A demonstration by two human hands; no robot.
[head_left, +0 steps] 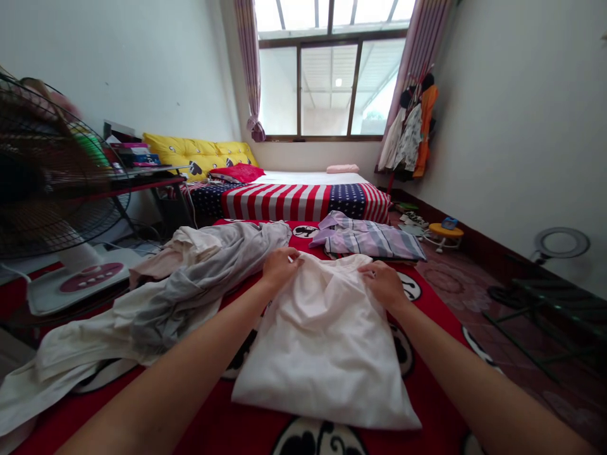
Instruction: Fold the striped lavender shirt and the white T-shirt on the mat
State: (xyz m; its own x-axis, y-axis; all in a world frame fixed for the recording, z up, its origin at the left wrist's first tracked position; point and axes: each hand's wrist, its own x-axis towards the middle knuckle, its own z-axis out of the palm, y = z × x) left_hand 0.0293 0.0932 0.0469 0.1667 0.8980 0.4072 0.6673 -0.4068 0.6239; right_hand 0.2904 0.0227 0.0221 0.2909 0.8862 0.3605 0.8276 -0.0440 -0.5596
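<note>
A white garment (327,354), probably a shirt, lies spread on the red patterned blanket (441,392) in front of me. My left hand (282,268) pinches its far left corner. At the far right corner my right hand (384,283) grips the cloth between thumb and fingers. Between the hands the far edge sags in loose folds, while the near edge lies fairly flat. Just beyond my right hand is a folded purple and grey striped shirt (370,239). Left of my left arm sprawls a loose heap of grey and white clothes (190,297).
An electric fan (61,189) stands at the left beside the heap. Farther back is a bed with a red and white striped cover (279,201). On the right floor are an orange stool (446,232), a green folding frame (545,316) and a ring light (562,243).
</note>
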